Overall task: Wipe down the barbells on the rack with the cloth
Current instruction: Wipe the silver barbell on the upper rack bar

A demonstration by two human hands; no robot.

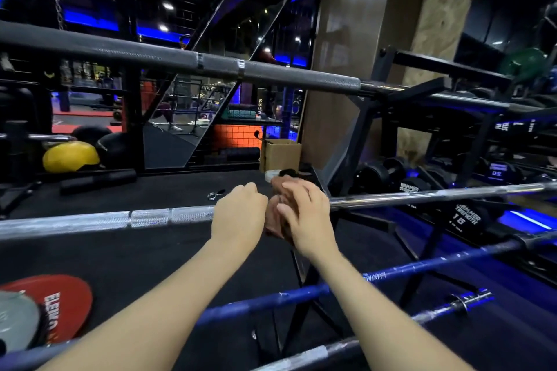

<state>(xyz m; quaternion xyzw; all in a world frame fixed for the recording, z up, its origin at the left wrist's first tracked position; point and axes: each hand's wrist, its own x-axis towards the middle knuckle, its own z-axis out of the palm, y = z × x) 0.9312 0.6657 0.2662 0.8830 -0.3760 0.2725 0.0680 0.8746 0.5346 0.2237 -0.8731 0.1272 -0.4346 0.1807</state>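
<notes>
A silver barbell [120, 218] runs across the middle of the view on the black rack [370, 117]. My left hand [238, 214] grips this bar with curled fingers. Just to its right, my right hand [304, 217] holds a brown cloth [275, 220] wrapped around the same bar. A dark grey barbell [211, 62] lies on a higher level behind. A blue barbell [407, 272] and another silver one [301, 354] lie on lower levels near me.
Red and grey weight plates [66, 307] lie on the black floor at lower left. Dumbbells [464, 217] fill a rack at right. A cardboard box [280, 153], a yellow ball [70, 156] and a bar collar [215, 193] sit beyond the bar.
</notes>
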